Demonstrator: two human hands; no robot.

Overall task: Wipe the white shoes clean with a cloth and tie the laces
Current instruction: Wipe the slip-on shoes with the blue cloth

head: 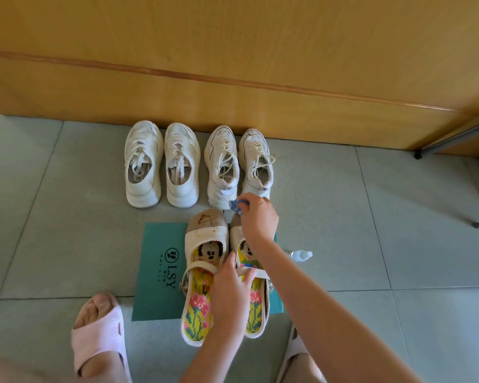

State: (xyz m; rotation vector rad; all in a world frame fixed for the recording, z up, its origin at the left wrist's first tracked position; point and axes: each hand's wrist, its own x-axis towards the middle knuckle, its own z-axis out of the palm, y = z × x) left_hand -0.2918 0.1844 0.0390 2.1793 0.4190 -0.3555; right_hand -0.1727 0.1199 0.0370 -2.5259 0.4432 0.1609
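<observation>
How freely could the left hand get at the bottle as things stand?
Probably not freely. The left hand holds a shoe strap, and the right forearm crosses between it and the bottle on the floor.

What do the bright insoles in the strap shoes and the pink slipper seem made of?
The insoles look like cross-stitched fabric: blocky, pixel-like flowers in matte thread. The pink slipper seems moulded foam or soft rubber: smooth, seamless, matte; which one is unclear.
</observation>
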